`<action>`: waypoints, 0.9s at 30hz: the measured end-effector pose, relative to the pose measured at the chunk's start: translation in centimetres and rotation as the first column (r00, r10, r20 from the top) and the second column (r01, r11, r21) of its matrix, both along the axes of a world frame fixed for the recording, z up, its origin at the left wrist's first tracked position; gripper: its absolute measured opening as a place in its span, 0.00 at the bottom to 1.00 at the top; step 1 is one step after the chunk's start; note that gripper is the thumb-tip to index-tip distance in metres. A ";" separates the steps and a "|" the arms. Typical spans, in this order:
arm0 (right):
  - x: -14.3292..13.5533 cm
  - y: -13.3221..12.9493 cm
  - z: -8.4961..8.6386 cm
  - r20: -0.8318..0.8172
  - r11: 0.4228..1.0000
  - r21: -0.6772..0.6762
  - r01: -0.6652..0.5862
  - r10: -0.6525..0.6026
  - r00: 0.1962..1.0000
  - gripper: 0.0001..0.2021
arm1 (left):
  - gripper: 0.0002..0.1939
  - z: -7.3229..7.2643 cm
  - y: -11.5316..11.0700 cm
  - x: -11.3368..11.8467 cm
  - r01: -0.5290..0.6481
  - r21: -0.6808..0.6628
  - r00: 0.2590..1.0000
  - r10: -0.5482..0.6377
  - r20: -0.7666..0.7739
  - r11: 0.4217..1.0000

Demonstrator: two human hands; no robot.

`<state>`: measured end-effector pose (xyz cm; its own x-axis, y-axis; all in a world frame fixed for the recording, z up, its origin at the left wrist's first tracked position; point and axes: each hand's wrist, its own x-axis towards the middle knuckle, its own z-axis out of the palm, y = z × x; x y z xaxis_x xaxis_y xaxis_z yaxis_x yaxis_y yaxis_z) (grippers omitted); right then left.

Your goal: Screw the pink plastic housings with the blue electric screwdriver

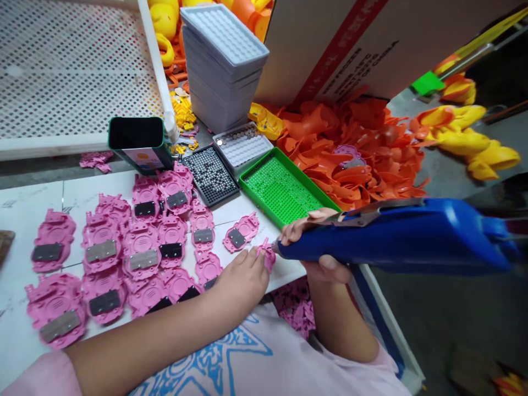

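Note:
My right hand (330, 269) is wrapped round a blue electric screwdriver (388, 236), which lies nearly level and points left. Its tip meets a small pink plastic part (267, 256) at the table's front edge. The fingers of my left hand (243, 280) are pressed together on that pink part, holding it down. Just beyond lies another pink housing (241, 232) with a dark plate. Rows of pink housings (142, 253) with grey or black plates cover the table to the left.
Behind stand a green screw tray (289, 190), a black tray (211, 175), a white tray (243, 146), stacked grey trays (223, 66) and a dark green container (138, 143). Orange parts (350, 148) heap up beside a carton (330, 49). A white crate (78, 71) stands back left.

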<state>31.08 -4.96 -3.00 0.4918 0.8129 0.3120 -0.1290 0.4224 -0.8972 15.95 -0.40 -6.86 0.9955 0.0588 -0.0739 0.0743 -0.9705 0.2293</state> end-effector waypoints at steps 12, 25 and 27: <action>1.4 1.4 1.4 -0.042 0.999 -0.006 -0.053 0.053 0.998 0.19 | 0.14 -0.4 -0.2 0.0 -0.002 -0.013 1.000 0.002 -0.011 1.000; 6.0 11.3 0.9 -0.084 0.956 -0.074 0.285 -0.291 0.953 0.12 | 0.13 -0.9 0.4 -0.1 0.008 -0.052 0.999 -0.009 -0.031 0.999; 6.0 11.2 0.5 -0.072 0.957 -0.072 0.281 -0.286 0.956 0.13 | 0.13 -0.9 0.4 -0.1 0.001 -0.050 1.000 -0.002 -0.028 0.999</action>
<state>37.10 6.26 -2.50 0.7262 0.6525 0.2167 -0.0848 0.3977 -0.9136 15.82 -0.05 -7.80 0.9931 0.0527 -0.1044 0.0798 -0.9579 0.2757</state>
